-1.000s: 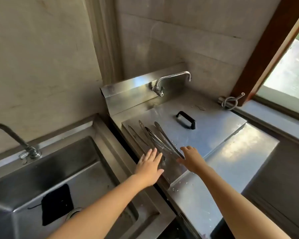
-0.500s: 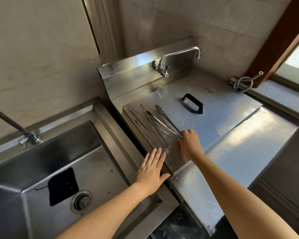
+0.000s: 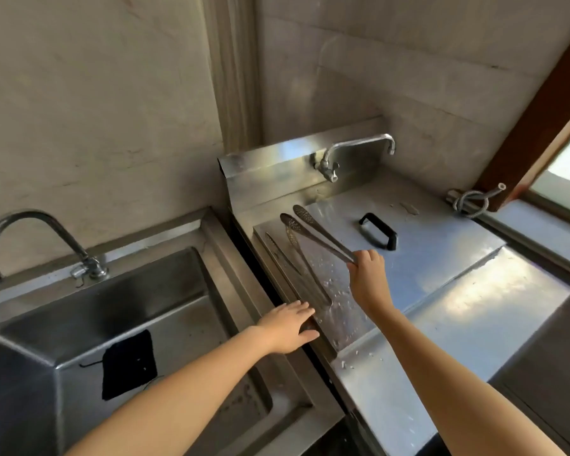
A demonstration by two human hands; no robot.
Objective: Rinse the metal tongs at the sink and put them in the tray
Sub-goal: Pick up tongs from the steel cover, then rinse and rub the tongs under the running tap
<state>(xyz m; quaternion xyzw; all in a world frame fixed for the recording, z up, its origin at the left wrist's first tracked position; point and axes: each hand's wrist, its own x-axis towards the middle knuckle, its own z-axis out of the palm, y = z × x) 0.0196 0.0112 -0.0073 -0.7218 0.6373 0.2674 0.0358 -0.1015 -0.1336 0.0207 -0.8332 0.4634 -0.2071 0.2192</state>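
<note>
My right hand point(image 3: 366, 271) grips the hinge end of one pair of metal tongs point(image 3: 316, 232), lifted off the steel lid with its perforated tips pointing to the far left. A second pair of metal tongs point(image 3: 301, 269) lies flat on the lid point(image 3: 425, 258), just left of that hand. My left hand point(image 3: 288, 325) rests open, fingers spread, on the lid's near left corner beside the lying tongs' hinge end. The deep steel sink point(image 3: 79, 311) is on the left with its curved tap point(image 3: 30, 238) at the back.
A black cloth point(image 3: 129, 365) lies in the sink bottom. The lid has a black handle point(image 3: 377, 230). A second tap point(image 3: 352, 153) is mounted on the backsplash behind the lid. A coiled hose point(image 3: 473, 200) sits by the window frame. The steel counter point(image 3: 474, 324) stretches right.
My right hand has closed on one pair of tongs and raised it off the lid. My left hand stays near the lid's corner. The view has tilted upward.
</note>
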